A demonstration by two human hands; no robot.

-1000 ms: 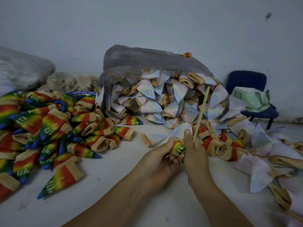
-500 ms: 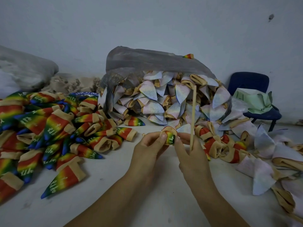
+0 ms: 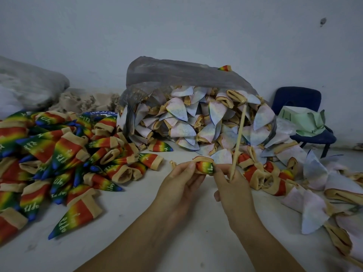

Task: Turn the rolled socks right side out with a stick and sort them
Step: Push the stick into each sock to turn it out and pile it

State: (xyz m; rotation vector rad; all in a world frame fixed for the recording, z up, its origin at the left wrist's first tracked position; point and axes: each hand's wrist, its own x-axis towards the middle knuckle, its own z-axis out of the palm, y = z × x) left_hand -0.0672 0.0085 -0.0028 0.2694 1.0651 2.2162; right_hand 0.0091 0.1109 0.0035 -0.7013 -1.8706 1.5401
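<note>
Against a bare grey wall, socks crowd a pale floor (image 3: 176, 222): a left hand (image 3: 181, 185) and right hand (image 3: 233, 190) together pinch one half-turned rainbow sock (image 3: 204, 167), the right also clasping an upright stick (image 3: 238, 142). Finished rainbow socks (image 3: 55, 154) lie heaped at left; a spilling bag of pale inside-out socks (image 3: 196, 122) suggests most work remains

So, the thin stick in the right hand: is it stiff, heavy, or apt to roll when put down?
Probably stiff: the stick runs straight though the right hand grips only its lower end. Likely light, as it is very thin. If round, which I cannot tell, it may roll on the pale surface.
</note>
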